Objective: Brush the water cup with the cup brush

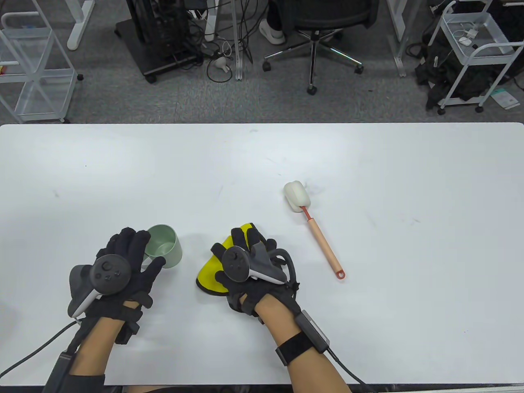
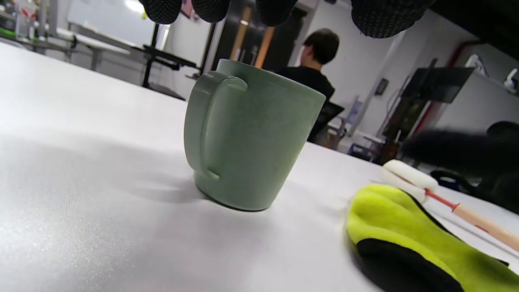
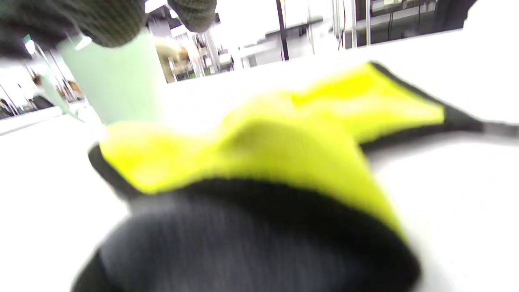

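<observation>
A pale green cup (image 1: 163, 245) stands upright on the white table (image 1: 262, 163) at the front left. My left hand (image 1: 143, 251) is open beside it, fingers along its left side and thumb near its front. In the left wrist view the cup (image 2: 251, 138) shows its handle and my fingertips (image 2: 365, 20) hang above it, apart from it. The cup brush (image 1: 315, 229), with a white sponge head and a peach handle, lies loose on the table to the right of my right hand (image 1: 237, 245). That hand is spread open over a yellow cloth (image 1: 211, 274).
The yellow cloth with black edging (image 3: 284, 134) lies bunched under my right hand, between cup and brush; the right wrist view is blurred. The brush's sponge head (image 2: 409, 174) shows beyond the cloth (image 2: 405, 235) in the left wrist view. An office chair (image 1: 315, 24) and carts stand beyond the table's far edge.
</observation>
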A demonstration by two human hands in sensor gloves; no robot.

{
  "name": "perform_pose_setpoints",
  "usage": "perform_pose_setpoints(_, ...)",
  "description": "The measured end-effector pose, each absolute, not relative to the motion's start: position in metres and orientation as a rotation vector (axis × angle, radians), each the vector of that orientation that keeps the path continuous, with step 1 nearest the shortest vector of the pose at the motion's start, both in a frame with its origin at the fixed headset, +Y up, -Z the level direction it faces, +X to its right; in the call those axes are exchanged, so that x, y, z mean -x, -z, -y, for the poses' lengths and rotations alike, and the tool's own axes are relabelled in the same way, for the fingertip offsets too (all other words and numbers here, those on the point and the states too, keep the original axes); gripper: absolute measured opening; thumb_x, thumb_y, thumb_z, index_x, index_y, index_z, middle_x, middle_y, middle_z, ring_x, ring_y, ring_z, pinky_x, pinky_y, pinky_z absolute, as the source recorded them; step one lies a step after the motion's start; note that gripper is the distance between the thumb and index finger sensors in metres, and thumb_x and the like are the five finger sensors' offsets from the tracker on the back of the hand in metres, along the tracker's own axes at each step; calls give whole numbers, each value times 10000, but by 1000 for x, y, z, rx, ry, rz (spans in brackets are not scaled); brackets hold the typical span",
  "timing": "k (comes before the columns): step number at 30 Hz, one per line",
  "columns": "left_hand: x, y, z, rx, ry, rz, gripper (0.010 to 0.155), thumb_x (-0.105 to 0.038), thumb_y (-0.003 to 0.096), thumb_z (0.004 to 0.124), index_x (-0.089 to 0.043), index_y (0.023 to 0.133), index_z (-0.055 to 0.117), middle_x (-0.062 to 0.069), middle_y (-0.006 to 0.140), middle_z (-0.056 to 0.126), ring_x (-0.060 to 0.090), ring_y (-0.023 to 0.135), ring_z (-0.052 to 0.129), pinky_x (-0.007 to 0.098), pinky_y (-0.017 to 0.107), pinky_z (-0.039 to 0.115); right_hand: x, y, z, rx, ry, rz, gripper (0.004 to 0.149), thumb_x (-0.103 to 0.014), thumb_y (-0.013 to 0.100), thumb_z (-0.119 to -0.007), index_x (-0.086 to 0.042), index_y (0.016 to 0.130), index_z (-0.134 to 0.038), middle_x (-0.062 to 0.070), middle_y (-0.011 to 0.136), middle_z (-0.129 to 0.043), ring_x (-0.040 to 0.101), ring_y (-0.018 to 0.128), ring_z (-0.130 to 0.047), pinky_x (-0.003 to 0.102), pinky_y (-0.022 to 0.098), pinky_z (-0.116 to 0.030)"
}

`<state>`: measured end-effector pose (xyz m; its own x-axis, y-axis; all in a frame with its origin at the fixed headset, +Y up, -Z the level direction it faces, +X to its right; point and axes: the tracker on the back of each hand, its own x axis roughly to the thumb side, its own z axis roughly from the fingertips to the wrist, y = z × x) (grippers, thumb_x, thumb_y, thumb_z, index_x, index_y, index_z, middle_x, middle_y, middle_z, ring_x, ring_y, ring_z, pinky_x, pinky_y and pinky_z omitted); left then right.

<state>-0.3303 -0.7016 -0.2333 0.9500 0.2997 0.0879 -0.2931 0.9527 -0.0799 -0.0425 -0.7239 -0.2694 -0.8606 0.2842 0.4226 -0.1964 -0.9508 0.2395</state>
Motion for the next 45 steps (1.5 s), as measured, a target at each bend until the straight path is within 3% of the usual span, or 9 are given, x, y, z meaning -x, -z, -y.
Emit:
perform_pose_setpoints(6,322,230,695,24,-226,121,800,-715,605,564,-310,1220,252,76,1283,143,490,1185,209,740,788,186,9,259,674,-618,-2895,27,690,-579,502,-654,-328,1083,-381,210,1143,-169,577,998,-170,855,558,-255)
perform_pose_setpoints(10,317,228,690,0,-156,134,779,-705,608,535,-327,1219,235,59,1285,101,494,1182,128,754,766,135,-25,258,675,-488,-2973,116,747,-637,492,-648,-340,1087,-309,198,1147,-117,571,999,-109,866,553,-210)
perform_pose_setpoints(13,313,228,689,-14,-122,139,772,-712,606,524,-348,1220,229,51,1286,85,493,1181,100,766,756,130,-50,258,693,-388,-2984,213,783,-688,479,-637,-341,1091,-294,196,1150,-106,574,998,-90,876,547,-195)
perform_pose_setpoints(15,312,229,689,-20,-104,141,775,-725,599,523,-373,1219,219,44,1285,64,498,1179,84,776,752,139,-60,261,705,-323,-2958,184,810,-731,458,-643,-348,1091,-315,195,1156,-132,580,997,-104,887,537,-204)
perform_pose_setpoints(17,310,231,692,6,-92,139,795,-753,587,533,-400,1219,203,40,1280,34,505,1173,60,786,748,149,-68,264,714,-238,-2978,-103,844,-777,456,-620,-365,1095,-254,187,1153,-54,576,986,-28,894,528,-172)
perform_pose_setpoints(25,309,231,695,11,-69,135,897,-795,557,641,-384,1214,188,46,1284,86,516,1189,173,775,786,270,-51,255,699,-379,-2952,97,854,-759,420,-766,-370,1093,-411,182,1187,-288,624,1023,-287,908,531,-276)
perform_pose_setpoints(30,308,233,697,29,-63,135,890,-795,560,637,-386,1217,196,49,1285,84,513,1190,161,779,781,240,-44,254,699,-402,-2948,89,873,-768,414,-772,-362,1096,-408,182,1188,-307,638,1017,-300,914,523,-287)
perform_pose_setpoints(36,312,233,695,36,-100,122,875,-787,567,620,-383,1217,195,54,1284,80,502,1193,158,772,783,225,-43,255,700,-404,-2880,148,815,-750,434,-735,-325,1077,-466,195,1156,-391,626,1001,-437,902,536,-280)
perform_pose_setpoints(45,317,232,696,47,-117,106,863,-780,572,616,-385,1218,202,56,1284,82,500,1192,161,772,780,217,-44,252,697,-394,-2899,140,805,-746,441,-729,-351,1080,-440,192,1167,-336,618,1009,-406,899,539,-284)
